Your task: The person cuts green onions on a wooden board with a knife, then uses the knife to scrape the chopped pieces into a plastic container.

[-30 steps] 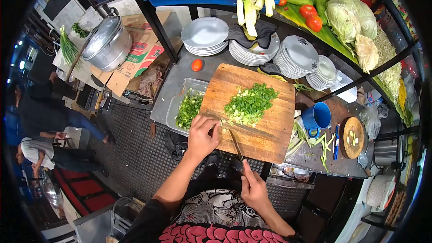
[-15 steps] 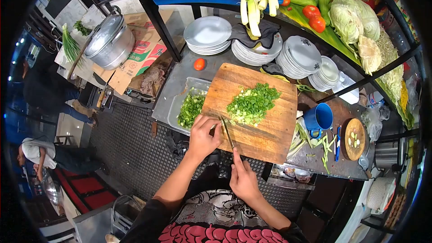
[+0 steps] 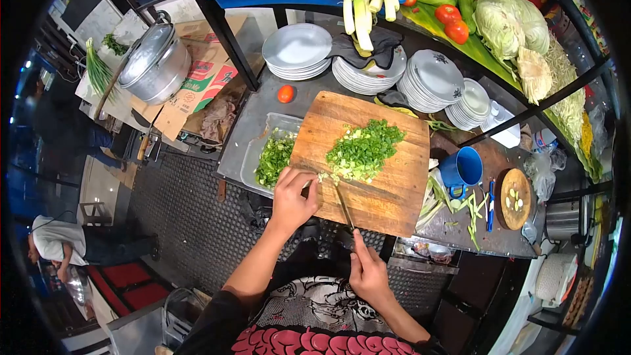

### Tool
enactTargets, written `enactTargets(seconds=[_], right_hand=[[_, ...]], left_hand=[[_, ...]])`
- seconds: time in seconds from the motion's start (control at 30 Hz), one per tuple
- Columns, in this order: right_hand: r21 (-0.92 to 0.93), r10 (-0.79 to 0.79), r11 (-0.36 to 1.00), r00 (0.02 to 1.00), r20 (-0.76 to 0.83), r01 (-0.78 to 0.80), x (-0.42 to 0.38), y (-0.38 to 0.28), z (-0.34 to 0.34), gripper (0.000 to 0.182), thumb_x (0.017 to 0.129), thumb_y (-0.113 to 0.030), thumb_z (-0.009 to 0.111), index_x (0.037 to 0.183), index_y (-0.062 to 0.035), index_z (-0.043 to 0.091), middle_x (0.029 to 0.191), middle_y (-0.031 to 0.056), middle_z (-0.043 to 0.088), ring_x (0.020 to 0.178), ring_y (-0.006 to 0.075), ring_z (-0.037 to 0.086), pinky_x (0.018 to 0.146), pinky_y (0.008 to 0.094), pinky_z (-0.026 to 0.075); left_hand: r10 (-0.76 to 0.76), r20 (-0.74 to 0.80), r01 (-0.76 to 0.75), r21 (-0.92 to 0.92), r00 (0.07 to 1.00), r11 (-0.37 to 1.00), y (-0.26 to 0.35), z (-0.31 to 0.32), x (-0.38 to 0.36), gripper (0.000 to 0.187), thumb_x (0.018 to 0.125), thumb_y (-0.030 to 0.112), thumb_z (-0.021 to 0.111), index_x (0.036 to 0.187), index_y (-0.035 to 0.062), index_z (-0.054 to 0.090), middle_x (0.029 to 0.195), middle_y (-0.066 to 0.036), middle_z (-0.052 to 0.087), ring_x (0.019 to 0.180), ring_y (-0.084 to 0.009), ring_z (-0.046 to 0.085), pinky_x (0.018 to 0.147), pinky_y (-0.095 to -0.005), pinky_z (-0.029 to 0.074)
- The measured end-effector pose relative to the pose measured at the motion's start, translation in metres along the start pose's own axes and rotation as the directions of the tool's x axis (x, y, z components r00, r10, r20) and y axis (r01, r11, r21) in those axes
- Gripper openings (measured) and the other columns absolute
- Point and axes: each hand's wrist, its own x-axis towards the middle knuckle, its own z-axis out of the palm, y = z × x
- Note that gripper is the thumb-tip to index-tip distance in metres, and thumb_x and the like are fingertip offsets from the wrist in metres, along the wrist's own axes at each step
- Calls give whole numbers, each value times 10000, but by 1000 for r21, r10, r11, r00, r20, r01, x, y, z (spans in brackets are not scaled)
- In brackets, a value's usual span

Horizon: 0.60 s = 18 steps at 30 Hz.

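Observation:
My right hand [image 3: 369, 275] grips a knife [image 3: 344, 205], whose blade lies over the near part of the wooden cutting board [image 3: 388, 209]. At the board's left edge my left hand [image 3: 294, 198] is closed, fingertips bent together; whatever they pinch is hidden. Small pale cut bits [image 3: 327, 177] lie between those fingertips and the blade. Further up the board sits a heap of chopped green onion [image 3: 365, 150]. Left of the board, a clear plastic container [image 3: 246, 172] holds more chopped greens [image 3: 276, 158], partly covered by the board.
Stacked plates [image 3: 297, 46] and a tomato [image 3: 285, 94] stand behind the board. To the right are a blue mug [image 3: 462, 166], a blue-handled peeler or knife [image 3: 491, 206] and a round board [image 3: 514, 198]. A black metal post [image 3: 223, 33] rises at the left. Two people are at far left.
The knife has shifted right, away from my left fingertips, and my right hand has moved slightly right and down. Pale bits now show beside the blade. My left hand stays nearly in place.

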Motion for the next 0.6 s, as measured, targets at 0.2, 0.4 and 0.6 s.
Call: enactTargets(seconds=[0.2, 0.4, 0.6], right_hand=[[23, -17, 1000, 1000, 14, 16, 2, -3, 0, 609, 999, -31, 602, 1590, -94, 467, 844, 190, 603, 660, 344, 610, 652, 421, 518], [36, 65, 997, 998, 0, -65, 6, 0, -20, 573, 997, -40, 614, 1558, -102, 519, 860, 175, 630, 721, 312, 623, 698, 404, 521], [29, -9, 1000, 1000, -12, 9, -3, 15, -37, 555, 972, -80, 677, 1512, -189, 601, 782, 166, 605, 622, 327, 612, 615, 401, 515]], left_hand=[[-10, -10, 10, 5, 1000, 1000, 2, 0, 0, 96, 818, -44, 747, 888, 7, 706, 898, -137, 704, 856, -358, 635, 794, -423, 536], [-14, -13, 14, 10, 1000, 1000, 1, 0, -2, 107, 814, -46, 749, 896, 12, 713, 905, -137, 706, 864, -360, 635, 797, -429, 533], [-14, -17, 14, 15, 1000, 1000, 1, 1, -2, 102, 820, -43, 753, 900, 10, 722, 909, -138, 712, 864, -356, 638, 805, -423, 537]])
